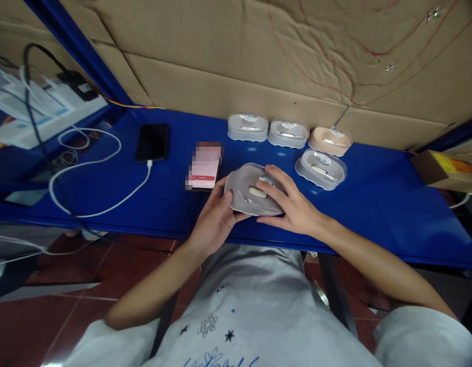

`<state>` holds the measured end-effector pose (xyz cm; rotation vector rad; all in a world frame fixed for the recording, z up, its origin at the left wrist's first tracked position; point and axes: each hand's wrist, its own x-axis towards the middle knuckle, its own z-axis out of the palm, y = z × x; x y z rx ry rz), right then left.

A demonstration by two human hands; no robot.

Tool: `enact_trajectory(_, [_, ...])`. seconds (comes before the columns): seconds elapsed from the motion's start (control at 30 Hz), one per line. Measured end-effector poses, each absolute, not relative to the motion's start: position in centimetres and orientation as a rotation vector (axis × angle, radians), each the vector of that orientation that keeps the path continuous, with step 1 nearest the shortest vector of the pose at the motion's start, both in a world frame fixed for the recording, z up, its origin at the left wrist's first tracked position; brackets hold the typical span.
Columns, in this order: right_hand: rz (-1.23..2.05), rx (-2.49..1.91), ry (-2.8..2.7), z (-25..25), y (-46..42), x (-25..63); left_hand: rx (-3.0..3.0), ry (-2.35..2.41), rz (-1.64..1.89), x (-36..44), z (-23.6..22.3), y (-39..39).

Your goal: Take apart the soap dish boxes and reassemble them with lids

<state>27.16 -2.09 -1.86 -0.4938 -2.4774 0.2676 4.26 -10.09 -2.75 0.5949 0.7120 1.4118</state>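
One grey case point(240, 189) in both hands point(215, 223) point(297, 208)

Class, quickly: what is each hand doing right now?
Left hand: closed, holding the gray lidded container by its left edge.
Right hand: holding the same container, fingers spread over its lid.

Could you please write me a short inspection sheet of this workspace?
Surface: blue table, glossy.
Things: one grey box held; three other grey boxes and one peach box on the table.
Clutter: lit phone; dark phone.
Hands: left hand holds the held box's left end; right hand has fingers on its top.
Cables: white cable plugged into the dark phone; black cable at left.
Surroundings: cardboard panel behind; power strip at left.
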Motion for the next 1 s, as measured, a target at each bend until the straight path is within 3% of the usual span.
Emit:
enact_trajectory(0.4, [0.254, -0.626, -2.731, -0.8, 5.5, 26.7, 0.528, 0.776, 1.420, 4.4, -3.0, -9.6])
enact_trajectory(0.67, [0.091, -0.761, -2.809, 0.1, 5.7, 26.5, 0.609, 0.783, 1.497, 4.6, -3.1, -10.1])
enact_trajectory(1.0, [-0.160, -1.220, -2.558, 1.7, 4.8, 34.7, 0.696, 0.791, 1.444, 4.6, -2.8, -10.3])
